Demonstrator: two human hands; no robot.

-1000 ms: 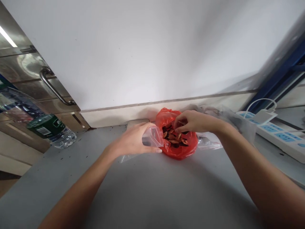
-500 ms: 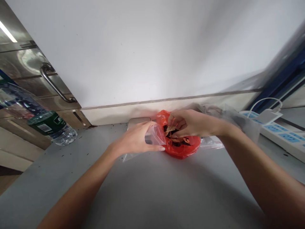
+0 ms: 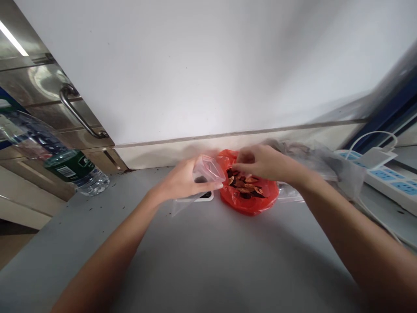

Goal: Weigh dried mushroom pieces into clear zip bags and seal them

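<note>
My left hand is closed around a clear plastic bag, its mouth held wide and facing right. Brown, dried, bark-like pieces lie in an open red plastic bag on the grey table. Just over the back of that red bag is my right hand, fingers curled together; whatever they hold, if anything, is hidden. Under the left hand, mostly covered, sits a flat white device with a dark display.
A large water bottle with a green label stands at the left. More clear bags lie behind my right forearm. A white power strip with a plugged-in charger is at the right. A white wall rises behind the table.
My right hand has lifted a little out of the red bag, baring more of the brown pieces. The clear bag's mouth has tilted up, and the device's display has come into view.
</note>
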